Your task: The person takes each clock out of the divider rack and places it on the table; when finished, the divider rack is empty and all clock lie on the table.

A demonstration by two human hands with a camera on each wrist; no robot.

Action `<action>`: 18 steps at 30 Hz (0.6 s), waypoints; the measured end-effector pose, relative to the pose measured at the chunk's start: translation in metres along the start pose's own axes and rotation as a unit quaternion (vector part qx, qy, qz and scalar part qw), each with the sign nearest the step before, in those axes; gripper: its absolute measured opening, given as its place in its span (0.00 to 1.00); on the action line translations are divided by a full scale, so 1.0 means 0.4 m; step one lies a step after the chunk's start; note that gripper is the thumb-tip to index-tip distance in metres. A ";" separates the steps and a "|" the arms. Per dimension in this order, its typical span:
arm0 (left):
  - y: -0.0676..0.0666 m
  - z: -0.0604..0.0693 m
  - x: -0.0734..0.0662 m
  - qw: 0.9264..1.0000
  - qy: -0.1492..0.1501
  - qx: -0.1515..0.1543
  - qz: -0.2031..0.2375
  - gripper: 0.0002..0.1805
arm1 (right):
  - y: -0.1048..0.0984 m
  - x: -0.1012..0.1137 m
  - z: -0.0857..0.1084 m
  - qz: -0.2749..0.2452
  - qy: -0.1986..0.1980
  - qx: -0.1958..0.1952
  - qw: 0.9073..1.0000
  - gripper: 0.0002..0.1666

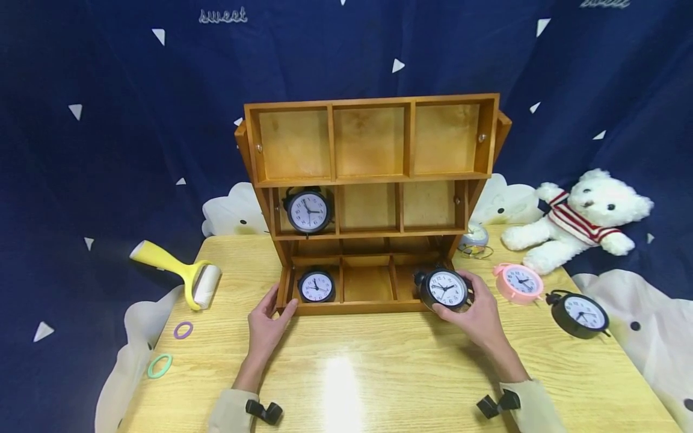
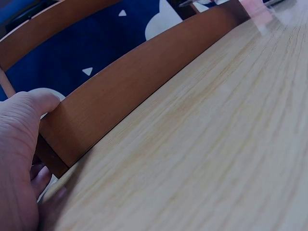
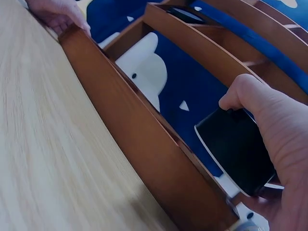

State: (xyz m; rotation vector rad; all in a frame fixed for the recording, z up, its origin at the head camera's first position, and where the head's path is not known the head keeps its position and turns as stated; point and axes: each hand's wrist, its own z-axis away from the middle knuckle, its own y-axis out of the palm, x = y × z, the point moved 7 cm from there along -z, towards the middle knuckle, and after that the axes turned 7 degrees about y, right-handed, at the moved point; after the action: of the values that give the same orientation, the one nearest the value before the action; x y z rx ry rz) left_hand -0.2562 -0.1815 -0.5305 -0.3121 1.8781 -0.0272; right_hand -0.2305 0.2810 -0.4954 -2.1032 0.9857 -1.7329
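Observation:
A three-tier wooden shelf stands on the table, each tier split into three compartments. My left hand grips the left front corner of its lowest tier, thumb over the edge; the left wrist view shows this wooden corner close up. With my right hand I hold a black alarm clock by its sides at the lowest right compartment, dial facing up and forward. Its dark casing shows between thumb and fingers. Another black clock sits in the lowest left compartment, and a third in the middle tier's left one.
To the right lie a pink alarm clock and a black alarm clock. Behind them are a grey clock and a white teddy bear. On the left are a yellow lint roller, a purple ring and a green ring.

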 end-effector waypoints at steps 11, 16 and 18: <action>0.000 0.000 0.002 1.000 -0.013 -0.001 -0.003 0.35 | -0.111 -0.069 0.043 0.002 0.031 -0.062 0.998 0.52; 0.000 0.002 0.000 1.000 -0.013 0.001 -0.003 0.35 | -0.153 -0.108 0.066 -0.013 0.064 -0.091 0.994 0.52; 0.001 0.004 -0.003 1.000 -0.010 0.000 -0.004 0.35 | -0.167 -0.129 0.074 -0.030 0.079 -0.101 0.991 0.51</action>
State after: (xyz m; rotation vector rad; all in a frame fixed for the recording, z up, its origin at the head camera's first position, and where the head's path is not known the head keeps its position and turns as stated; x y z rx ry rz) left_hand -0.2545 -0.1807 -0.5301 -0.3174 1.8562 -0.0293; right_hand -0.1834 0.3565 -0.5045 -2.1610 1.2003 -1.9283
